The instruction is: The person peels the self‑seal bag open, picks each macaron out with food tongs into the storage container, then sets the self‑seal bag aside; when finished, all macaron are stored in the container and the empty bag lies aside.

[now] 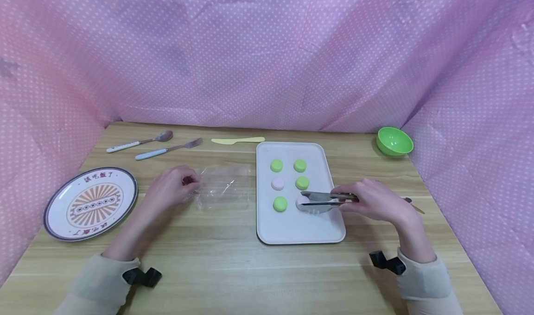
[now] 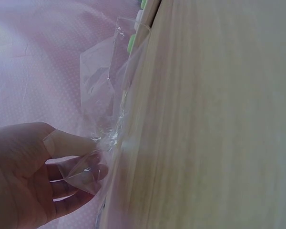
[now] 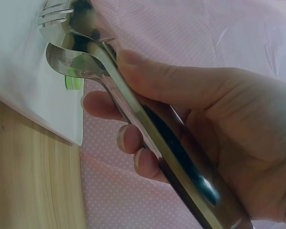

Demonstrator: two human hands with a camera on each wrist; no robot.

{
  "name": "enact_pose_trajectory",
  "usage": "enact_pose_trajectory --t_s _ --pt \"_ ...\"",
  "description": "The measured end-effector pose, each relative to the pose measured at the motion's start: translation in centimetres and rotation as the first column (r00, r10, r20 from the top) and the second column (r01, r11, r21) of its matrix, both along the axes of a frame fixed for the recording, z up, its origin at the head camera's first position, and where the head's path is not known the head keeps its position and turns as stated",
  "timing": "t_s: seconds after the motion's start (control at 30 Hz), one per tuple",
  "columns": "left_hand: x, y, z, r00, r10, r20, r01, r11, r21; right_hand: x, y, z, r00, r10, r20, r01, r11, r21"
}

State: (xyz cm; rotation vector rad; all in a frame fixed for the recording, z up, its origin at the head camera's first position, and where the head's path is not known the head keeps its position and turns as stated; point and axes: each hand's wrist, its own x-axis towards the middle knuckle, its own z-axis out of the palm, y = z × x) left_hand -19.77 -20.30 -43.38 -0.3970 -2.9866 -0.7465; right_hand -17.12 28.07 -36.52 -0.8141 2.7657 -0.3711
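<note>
My left hand (image 1: 173,185) pinches the edge of a clear plastic bag (image 1: 227,185) between thumb and fingers; in the left wrist view the bag (image 2: 97,81) stands out from the fingertips. My right hand (image 1: 371,201) grips metal serving tongs (image 1: 319,197), one end spoon-shaped and the other with fork tines (image 3: 52,19). In the head view the tong ends reach over the white tray (image 1: 302,231), around a pale pink round piece (image 1: 300,202). Several small green round pieces (image 1: 280,204) and another pale pink piece (image 1: 277,183) lie on the tray in two columns.
A patterned plate (image 1: 125,204) sits at the left. Behind lie a spoon (image 1: 139,142), a fork (image 1: 168,150) and a yellow knife (image 1: 238,141). A green bowl (image 1: 394,141) stands at the back right. Pink dotted cloth (image 1: 267,65) hangs around the wooden table (image 1: 233,268).
</note>
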Motion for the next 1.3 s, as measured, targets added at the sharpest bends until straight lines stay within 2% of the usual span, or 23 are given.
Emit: enact_pose_trajectory --t_s 0.63,0.9,1.1,1.23,1.3 --pt "0.1 -0.1 0.0 1.000 0.004 0.002 -0.004 1.000 -0.007 0.2 0.0 0.2 1.000 -0.013 0.002 0.013 1.000 0.019" --pt "0.1 -0.1 0.0 1.000 0.006 0.002 -0.006 1.000 -0.006 0.3 0.0 0.4 0.999 -0.043 0.033 0.042 0.999 0.015" --pt "0.2 -0.2 0.1 1.000 -0.001 -0.006 0.001 1.000 -0.007 0.1 1.0 0.6 0.999 -0.049 -0.009 0.049 0.999 -0.021" --pt "0.2 -0.3 0.1 1.000 -0.001 0.011 0.001 1.000 0.000 -0.4 2.0 0.5 0.992 -0.119 -0.044 0.115 0.990 -0.084" --pt "0.1 -0.3 0.1 1.000 -0.001 0.021 0.001 1.000 0.005 -0.9 2.4 0.3 0.980 -0.190 -0.053 0.183 0.975 -0.124"
